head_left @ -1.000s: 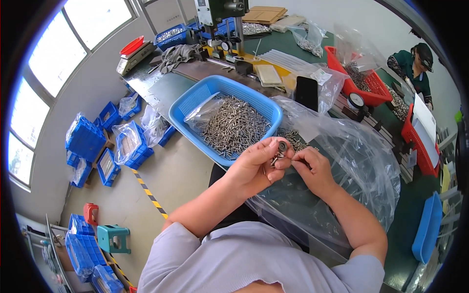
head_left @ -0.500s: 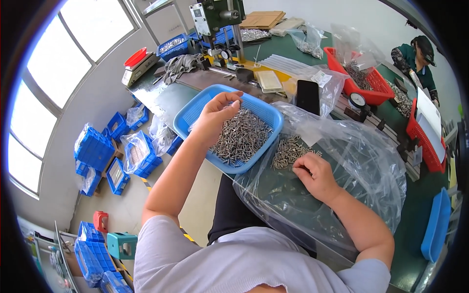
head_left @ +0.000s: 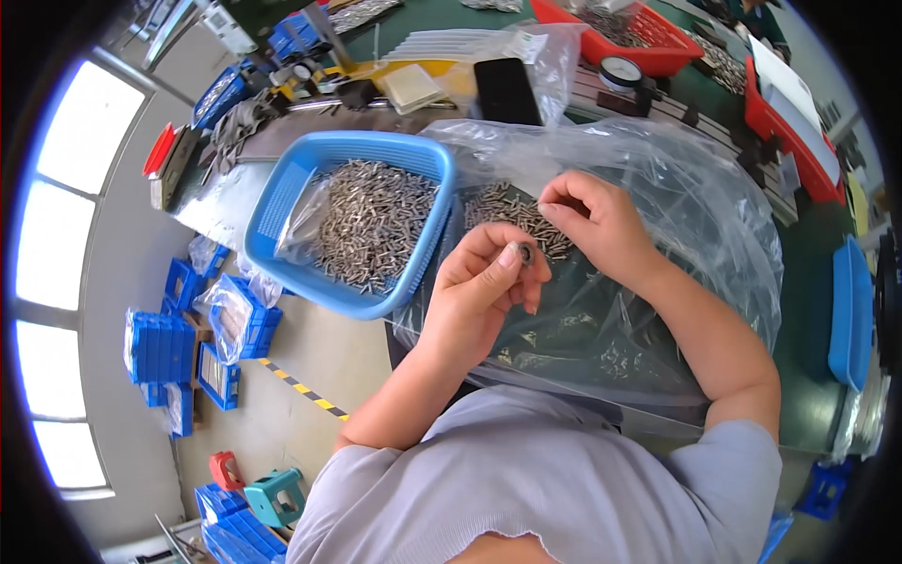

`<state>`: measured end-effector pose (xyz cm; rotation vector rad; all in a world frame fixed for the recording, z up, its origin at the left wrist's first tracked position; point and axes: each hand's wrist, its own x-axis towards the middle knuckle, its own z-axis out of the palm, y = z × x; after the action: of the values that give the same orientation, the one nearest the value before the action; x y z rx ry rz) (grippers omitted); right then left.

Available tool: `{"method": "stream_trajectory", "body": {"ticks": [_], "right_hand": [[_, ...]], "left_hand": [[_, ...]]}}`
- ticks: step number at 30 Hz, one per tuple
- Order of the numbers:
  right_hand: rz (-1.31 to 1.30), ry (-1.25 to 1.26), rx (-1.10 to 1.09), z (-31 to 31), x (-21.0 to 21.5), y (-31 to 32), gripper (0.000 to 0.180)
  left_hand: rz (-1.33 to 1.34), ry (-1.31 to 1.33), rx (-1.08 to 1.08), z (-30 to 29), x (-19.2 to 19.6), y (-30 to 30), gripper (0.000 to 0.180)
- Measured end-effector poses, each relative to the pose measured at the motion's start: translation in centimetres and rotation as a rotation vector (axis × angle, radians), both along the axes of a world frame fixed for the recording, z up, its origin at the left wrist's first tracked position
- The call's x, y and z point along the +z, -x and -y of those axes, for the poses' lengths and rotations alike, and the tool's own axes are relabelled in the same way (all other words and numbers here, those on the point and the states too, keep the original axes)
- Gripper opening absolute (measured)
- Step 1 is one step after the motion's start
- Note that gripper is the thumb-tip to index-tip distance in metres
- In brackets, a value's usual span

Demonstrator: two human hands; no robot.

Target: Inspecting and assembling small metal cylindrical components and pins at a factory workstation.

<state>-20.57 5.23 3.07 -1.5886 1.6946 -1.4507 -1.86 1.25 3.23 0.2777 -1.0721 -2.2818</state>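
My left hand (head_left: 484, 291) is closed, with a small dark metal ring (head_left: 525, 253) pinched between thumb and fingers. Just to its right, my right hand (head_left: 601, 226) has thumb and forefinger together in a pinch; whatever lies between the tips is too small to make out. Below those fingertips a loose pile of short metal pins (head_left: 498, 209) lies on a clear plastic bag (head_left: 601, 324). Beside my left hand stands a blue plastic basket (head_left: 266, 221), which holds a large heap of similar metal pins (head_left: 376, 221) and a crumpled clear bag (head_left: 305, 224).
Beyond the bag are a black phone (head_left: 507, 92), a dial gauge (head_left: 620, 72) and a pale rectangular box (head_left: 412, 87). Red baskets (head_left: 658, 56) stand at the far right. A blue tray (head_left: 850, 315) lies on the green table's right side. Blue crates (head_left: 162, 348) are stacked on the floor.
My left hand has come from over the basket to beside my right hand, and the ring now shows in it. My right hand stays by the loose pins. The view has tilted down and turned.
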Motion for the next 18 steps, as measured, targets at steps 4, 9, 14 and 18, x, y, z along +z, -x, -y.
{"method": "stream_trajectory", "body": {"ticks": [4, 9, 14, 18], "right_hand": [[-0.115, -0.169, 0.071, -0.5, 1.1, 2.1, 0.011], [-0.520, -0.343, 0.251, -1.8, 2.8, 2.9, 0.016], [-0.634, -0.466, 0.301, -2.3, 3.3, 2.7, 0.025], [-0.617, -0.331, 0.260, -1.4, 1.0, 1.7, 0.027]], "left_hand": [[0.036, -0.127, -0.074, -0.6, -1.5, 1.2, 0.015], [0.018, -0.174, -0.132, -1.1, -2.9, 0.5, 0.016], [-0.088, -0.246, -0.202, -0.6, -3.5, -0.4, 0.022], [-0.091, -0.275, -0.214, -0.4, -3.5, -0.6, 0.022]]}}
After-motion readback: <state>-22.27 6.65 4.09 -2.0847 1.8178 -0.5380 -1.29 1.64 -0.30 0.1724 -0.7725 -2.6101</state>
